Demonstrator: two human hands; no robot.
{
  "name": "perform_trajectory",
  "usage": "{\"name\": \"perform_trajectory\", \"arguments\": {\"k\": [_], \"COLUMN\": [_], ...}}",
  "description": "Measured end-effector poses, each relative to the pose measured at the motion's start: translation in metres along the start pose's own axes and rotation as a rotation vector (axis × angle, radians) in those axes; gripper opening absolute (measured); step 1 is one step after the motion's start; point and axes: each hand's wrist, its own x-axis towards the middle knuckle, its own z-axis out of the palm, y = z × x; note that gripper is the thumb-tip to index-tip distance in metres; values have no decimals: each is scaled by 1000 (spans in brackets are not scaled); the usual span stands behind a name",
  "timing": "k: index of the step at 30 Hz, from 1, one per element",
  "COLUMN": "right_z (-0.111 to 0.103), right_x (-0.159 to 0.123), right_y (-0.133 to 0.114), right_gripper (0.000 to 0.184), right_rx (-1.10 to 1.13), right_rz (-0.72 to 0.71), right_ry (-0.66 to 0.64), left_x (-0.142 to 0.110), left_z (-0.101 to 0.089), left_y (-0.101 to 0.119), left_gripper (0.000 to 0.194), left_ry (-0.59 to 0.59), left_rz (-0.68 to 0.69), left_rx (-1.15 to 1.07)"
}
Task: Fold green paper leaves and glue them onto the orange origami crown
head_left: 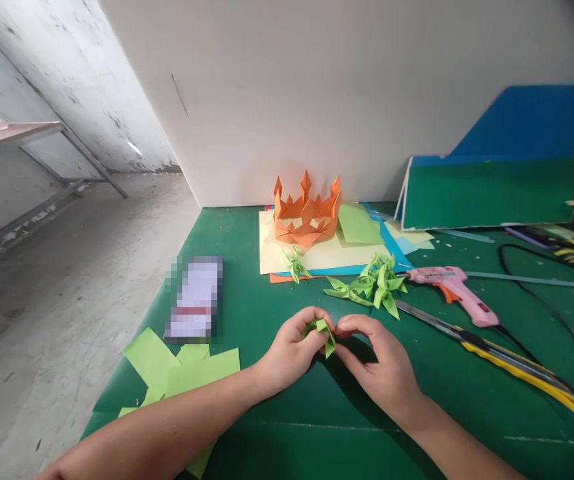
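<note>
Between thumb and fingers, my left hand (294, 350) pinches a small folded green paper piece (323, 327). My right hand (379, 360) meets it from the right, thumb and fingertips closed at the paper's edge. Its fingertips partly hide what they grip. Behind my hands lies a cluster of folded green paper flowers (379, 283), and a single green paper flower (295, 264) rests farther left. An orange folded paper crown (307, 220) stands upright on a stack of coloured sheets (271, 257).
Loose green paper squares (201, 370) lie under and beside my left forearm. A blurred phone-like object (197, 297) is at the left. On the right are a pink glue gun (459, 293) with its cord, a yellow utility knife (521, 373) and a green board (491, 190).
</note>
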Motion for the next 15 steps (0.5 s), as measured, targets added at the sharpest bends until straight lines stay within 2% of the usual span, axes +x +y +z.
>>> {"name": "perform_trajectory", "arguments": {"k": [4,9,15], "right_z": [0,1,0], "right_x": [0,1,2], "right_y": [-1,-1,-1], "right_gripper": [18,16,13], "right_rx": [-16,-4,82], "right_rz": [-13,5,102], "right_ry": [15,16,27], "left_x": [0,1,1], "left_z": [-1,0,1], "left_y": [-1,-2,-4], "left_gripper": [9,8,19], "left_ry": [5,44,122], "left_rz": [34,-7,-40], "left_rx": [41,30,-89]}}
